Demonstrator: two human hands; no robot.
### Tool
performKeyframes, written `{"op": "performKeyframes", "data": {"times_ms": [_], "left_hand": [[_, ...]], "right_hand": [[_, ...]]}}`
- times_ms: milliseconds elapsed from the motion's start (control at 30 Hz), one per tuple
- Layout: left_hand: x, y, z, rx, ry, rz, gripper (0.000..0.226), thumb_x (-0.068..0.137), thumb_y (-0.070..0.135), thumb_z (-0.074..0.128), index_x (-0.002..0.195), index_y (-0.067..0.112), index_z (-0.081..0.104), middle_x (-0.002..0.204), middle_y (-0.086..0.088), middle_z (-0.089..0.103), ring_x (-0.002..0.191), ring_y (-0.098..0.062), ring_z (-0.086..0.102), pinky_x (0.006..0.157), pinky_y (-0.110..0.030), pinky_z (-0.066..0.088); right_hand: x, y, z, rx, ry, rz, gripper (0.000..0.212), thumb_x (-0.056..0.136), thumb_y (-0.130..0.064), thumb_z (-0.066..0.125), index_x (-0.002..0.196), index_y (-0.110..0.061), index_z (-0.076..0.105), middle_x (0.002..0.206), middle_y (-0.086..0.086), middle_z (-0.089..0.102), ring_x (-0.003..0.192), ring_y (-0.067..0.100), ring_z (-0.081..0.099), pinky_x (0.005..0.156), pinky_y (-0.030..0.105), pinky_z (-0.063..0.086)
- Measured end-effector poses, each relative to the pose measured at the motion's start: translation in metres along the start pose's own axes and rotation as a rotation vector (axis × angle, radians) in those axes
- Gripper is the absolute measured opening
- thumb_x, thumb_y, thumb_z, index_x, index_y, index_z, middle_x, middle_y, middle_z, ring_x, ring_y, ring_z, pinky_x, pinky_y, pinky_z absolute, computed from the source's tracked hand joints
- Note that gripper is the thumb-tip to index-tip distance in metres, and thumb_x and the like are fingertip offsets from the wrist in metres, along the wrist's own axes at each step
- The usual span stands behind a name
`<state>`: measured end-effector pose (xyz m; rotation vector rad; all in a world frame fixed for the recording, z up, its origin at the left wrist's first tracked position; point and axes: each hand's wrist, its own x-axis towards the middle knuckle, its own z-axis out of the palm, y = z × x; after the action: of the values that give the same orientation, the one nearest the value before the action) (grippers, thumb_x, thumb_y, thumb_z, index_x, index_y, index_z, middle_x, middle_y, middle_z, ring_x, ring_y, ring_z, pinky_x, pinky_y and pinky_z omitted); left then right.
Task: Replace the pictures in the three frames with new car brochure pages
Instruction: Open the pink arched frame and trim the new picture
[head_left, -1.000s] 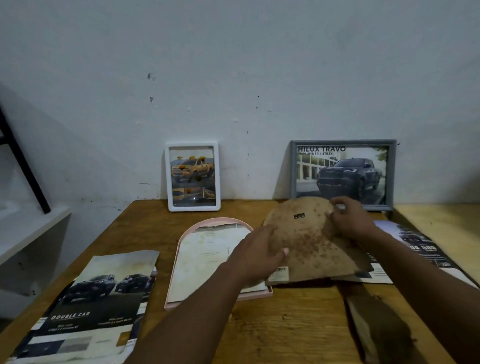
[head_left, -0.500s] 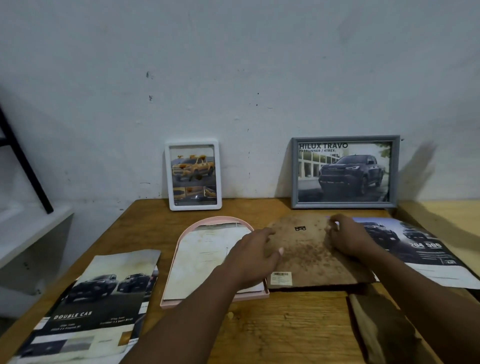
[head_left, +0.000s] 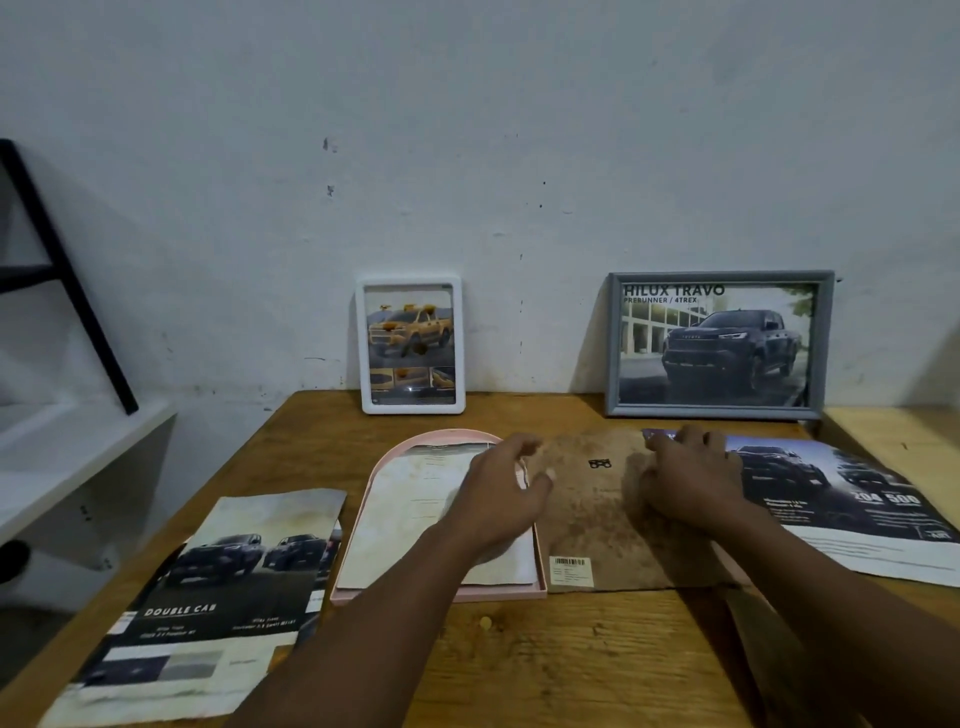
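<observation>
Pink frame (head_left: 511, 593) lies flat on the wooden table (head_left: 545, 660) in front of me, with a pale sheet (head_left: 410, 519) inside it. The brown backing board (head_left: 592, 514) lies just right of it. My left hand (head_left: 498, 499) hovers over the frame's right side, fingers relaxed and holding nothing. My right hand (head_left: 685, 480) rests on the board with bent fingers; I cannot tell if they grip it. One left brochure page (head_left: 218, 587) and one right brochure page (head_left: 841, 504) lie at the sides. A white frame (head_left: 362, 345) and a grey frame (head_left: 613, 343) lean on the wall.
</observation>
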<state>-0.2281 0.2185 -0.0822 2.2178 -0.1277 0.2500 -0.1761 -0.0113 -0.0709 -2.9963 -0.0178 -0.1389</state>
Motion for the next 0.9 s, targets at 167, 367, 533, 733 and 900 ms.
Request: {"op": "performKeyframes", "data": {"times_ms": [167, 367, 533, 733, 900], "left_hand": [[0.004, -0.032, -0.042, 0.155, 0.134, -0.098, 0.051, 0.099, 0.038, 0.061, 0.148, 0.033, 0.046, 0.15, 0.007, 0.052, 0.137, -0.018, 0.047, 0.104, -0.034, 0.043], [-0.018, -0.077, -0.081, 0.4, 0.035, -0.199, 0.062, 0.102, 0.048, 0.052, 0.157, 0.031, 0.031, 0.164, 0.006, 0.033, 0.149, -0.017, 0.032, 0.118, -0.037, 0.032], [-0.025, -0.087, -0.073, 0.468, 0.066, -0.16, 0.062, 0.102, 0.054, 0.047, 0.157, 0.032, 0.029, 0.165, 0.008, 0.031, 0.15, -0.016, 0.03, 0.122, -0.038, 0.029], [-0.029, -0.09, -0.066, 0.534, 0.058, -0.155, 0.065, 0.102, 0.057, 0.044, 0.158, 0.032, 0.025, 0.166, 0.008, 0.028, 0.152, -0.016, 0.027, 0.122, -0.039, 0.025], [-0.027, -0.091, -0.065, 0.554, 0.043, -0.151, 0.066, 0.102, 0.058, 0.042, 0.159, 0.032, 0.025, 0.166, 0.007, 0.027, 0.152, -0.017, 0.027, 0.124, -0.041, 0.026]], "right_hand": [[-0.008, -0.066, -0.016, 0.323, -0.041, -0.295, 0.041, 0.092, -0.03, 0.062, 0.132, -0.024, 0.056, 0.134, 0.001, 0.055, 0.121, 0.021, 0.049, 0.099, 0.039, 0.045], [-0.012, -0.134, 0.011, 0.203, -0.154, -0.399, 0.053, 0.092, -0.045, 0.059, 0.141, -0.031, 0.044, 0.138, 0.0, 0.057, 0.122, 0.022, 0.052, 0.103, 0.044, 0.043], [-0.02, -0.149, 0.028, 0.149, -0.147, -0.335, 0.062, 0.095, -0.039, 0.055, 0.15, -0.025, 0.03, 0.151, 0.004, 0.044, 0.143, 0.029, 0.033, 0.115, 0.055, 0.022], [-0.022, -0.151, 0.031, 0.29, -0.08, -0.255, 0.053, 0.091, -0.028, 0.064, 0.136, -0.028, 0.037, 0.137, 0.0, 0.055, 0.131, 0.026, 0.045, 0.11, 0.053, 0.022], [-0.029, -0.16, 0.034, 0.329, 0.035, -0.292, 0.058, 0.091, -0.017, 0.063, 0.139, -0.033, 0.035, 0.146, -0.005, 0.046, 0.134, 0.022, 0.04, 0.111, 0.05, 0.022]]}}
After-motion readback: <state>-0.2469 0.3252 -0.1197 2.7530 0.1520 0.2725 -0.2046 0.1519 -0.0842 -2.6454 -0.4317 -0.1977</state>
